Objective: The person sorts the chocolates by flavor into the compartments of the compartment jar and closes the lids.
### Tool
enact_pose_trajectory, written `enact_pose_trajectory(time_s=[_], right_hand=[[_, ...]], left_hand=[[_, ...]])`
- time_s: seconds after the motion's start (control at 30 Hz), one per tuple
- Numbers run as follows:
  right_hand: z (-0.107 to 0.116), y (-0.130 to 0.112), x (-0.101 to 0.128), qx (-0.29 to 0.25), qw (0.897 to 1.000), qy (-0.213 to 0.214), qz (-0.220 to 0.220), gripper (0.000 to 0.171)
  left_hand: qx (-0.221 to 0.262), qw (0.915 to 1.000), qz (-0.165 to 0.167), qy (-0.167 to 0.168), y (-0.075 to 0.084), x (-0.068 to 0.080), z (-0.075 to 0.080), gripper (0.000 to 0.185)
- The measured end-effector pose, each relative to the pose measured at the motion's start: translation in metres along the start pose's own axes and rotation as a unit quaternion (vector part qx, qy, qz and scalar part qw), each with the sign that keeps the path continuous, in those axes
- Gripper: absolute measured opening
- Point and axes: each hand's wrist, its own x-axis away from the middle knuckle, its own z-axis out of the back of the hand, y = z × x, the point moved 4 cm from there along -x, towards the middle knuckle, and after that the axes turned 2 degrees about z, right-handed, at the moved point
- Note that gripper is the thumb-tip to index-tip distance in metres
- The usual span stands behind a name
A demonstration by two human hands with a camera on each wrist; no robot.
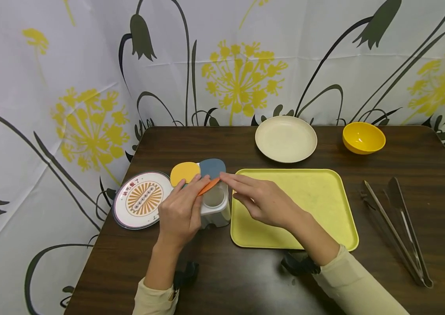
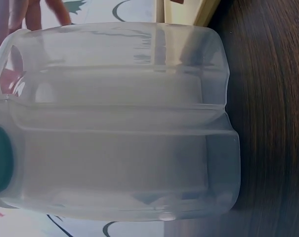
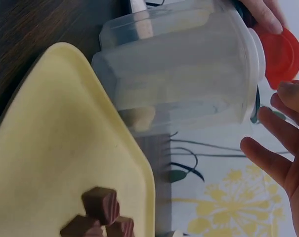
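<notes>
"What fills the left wrist view?"
"A translucent plastic container — sideways in the picture, its base on dark wood tabletop."
"Anything on top?"
"A teal lid. Beyond — the right hand, partly visible, and patterned white cloth."

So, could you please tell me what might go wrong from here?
The raised orange lid could drop back over the open compartment if the left grip slips off it. The container might tip or slide on the table, as nothing seems to brace its lower walls. The right grip reaches across the yellow tray, so lowering it could jostle the brown pieces lying there.
</notes>
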Motion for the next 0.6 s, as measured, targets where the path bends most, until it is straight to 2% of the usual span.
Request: enact_pose_trajectory(time_s=[0.2, 0.4, 0.5, 0.6], right_hand=[[0.012, 0.009, 0.018, -0.016, 0.998, 0.015, -0.054, 0.052], [0.033, 0.022, 0.054, -0.006, 0.991, 0.050, -0.121, 0.050], [0.047, 0.029, 0.078, 0.024, 0.984, 0.073, -0.159, 0.051], [0.062, 0.034, 0.105, 0.062, 0.972, 0.099, -0.202, 0.053]], left_hand=[[0.005, 0.9999, 0.016, -0.002, -0.002, 0.000, -0.001, 0.036], [0.010, 0.9997, 0.024, 0.000, -0.002, 0.000, -0.001, 0.036], [0.012, 0.9996, 0.026, -0.001, -0.001, 0.000, 0.000, 0.037], [0.013, 0.9996, 0.027, -0.002, -0.001, 0.000, 0.000, 0.037]])
